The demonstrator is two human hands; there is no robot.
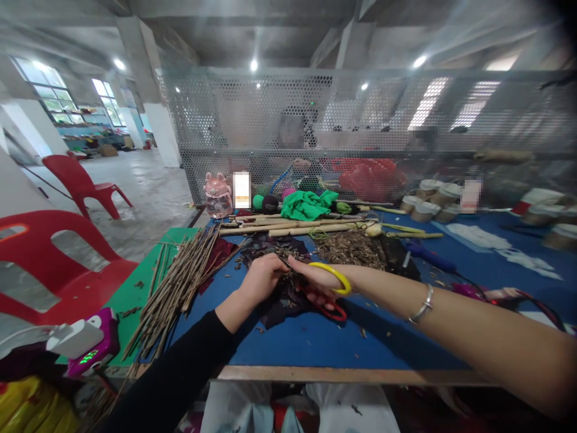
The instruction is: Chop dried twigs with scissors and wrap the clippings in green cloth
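The scissors point(332, 293) sit in the right hand point(315, 278), near the middle of the blue bench point(315, 343). The fingers are closed through the handles, with the yellow loop on top and the red one below. The blades point left toward the other hand, and I cannot tell how far they gape. The left hand point(260, 279), in a black sleeve, is curled narrow, its fingertips pinched on a bit of the dark scraps point(279, 304) right at the blade tips. The two hands almost touch. The rest of the scraps lie in a purple-black heap under and just behind both hands. A silver bangle point(422, 305) rings the right wrist.

Left of the heap a bundle of thin sticks point(180, 282) fans out, partly over a green mat point(135, 288). Behind the hands is a brown pile of chopped bits point(351, 248), and beyond it lie pale canes point(288, 227) and a green cloth point(309, 204). A pink bottle point(217, 195) stands at the far left corner against a mesh screen point(360, 120), and lidded cups point(433, 198) stand far right. Red chairs point(67, 270) stand off the bench's left side — one near, one farther back.
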